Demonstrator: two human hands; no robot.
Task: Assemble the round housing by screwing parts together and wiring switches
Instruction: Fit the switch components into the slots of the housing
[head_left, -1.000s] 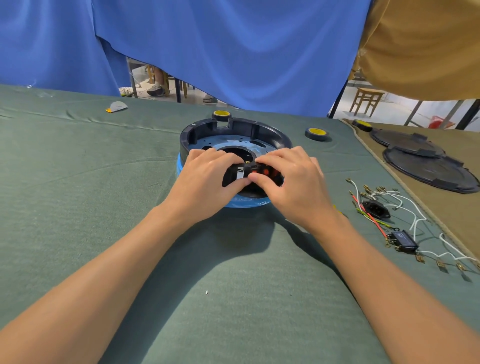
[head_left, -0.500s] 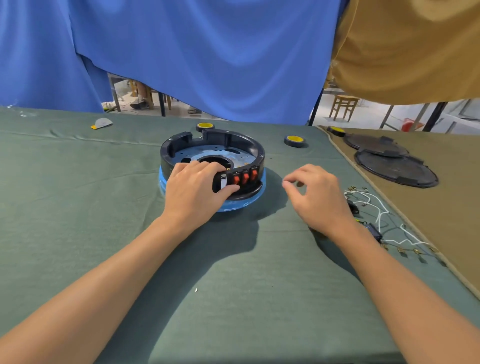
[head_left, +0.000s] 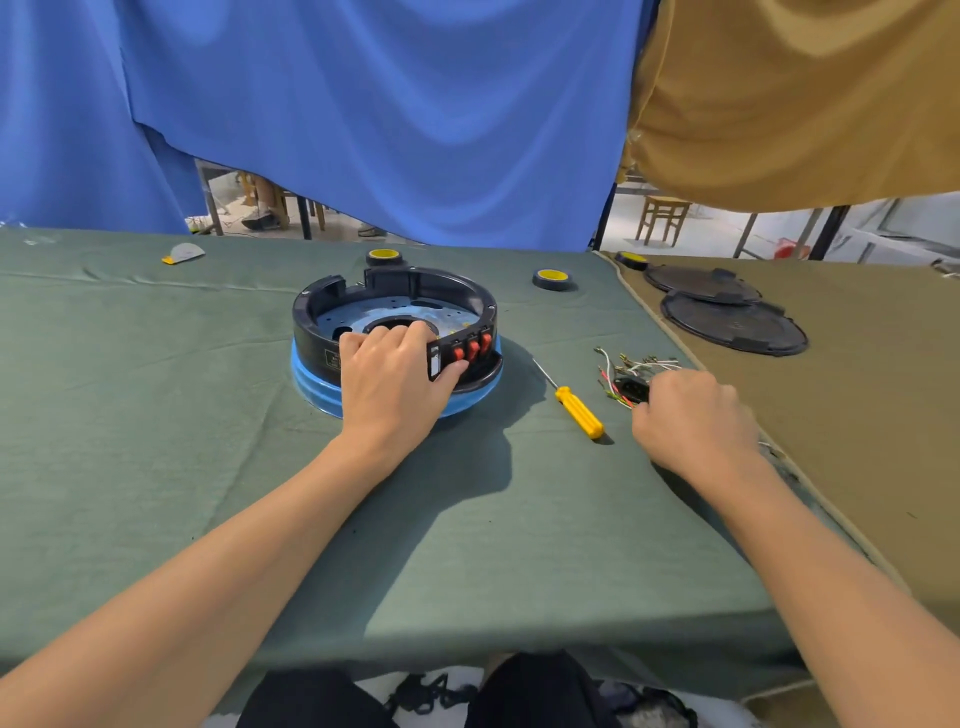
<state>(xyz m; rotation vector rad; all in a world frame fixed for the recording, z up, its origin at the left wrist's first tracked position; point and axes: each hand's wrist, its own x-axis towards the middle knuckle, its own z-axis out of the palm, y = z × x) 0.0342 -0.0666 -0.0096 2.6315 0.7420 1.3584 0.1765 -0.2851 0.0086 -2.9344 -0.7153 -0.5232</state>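
Black plastic round housing (head_left: 436, 286) on a blue base, mid-desk (head_left: 156, 467), open side up; three red switches (head_left: 471, 349) face near-right. Left grip (head_left: 395, 379) clasps the near wall, hiding it: fingers inside, thumb outside. Right grip (head_left: 693, 415) is curled over the wire bundle (head_left: 636, 364); whether it holds any cannot be told. Yellow screwdriver (head_left: 577, 413) lies between, shaft pointing far-left.

L hand (head_left: 395, 376) palm down, fingers (head_left: 384, 336) curled over housing (head_left: 310, 338) rim, R hand (head_left: 693, 415) knuckles up, fingers tucked under
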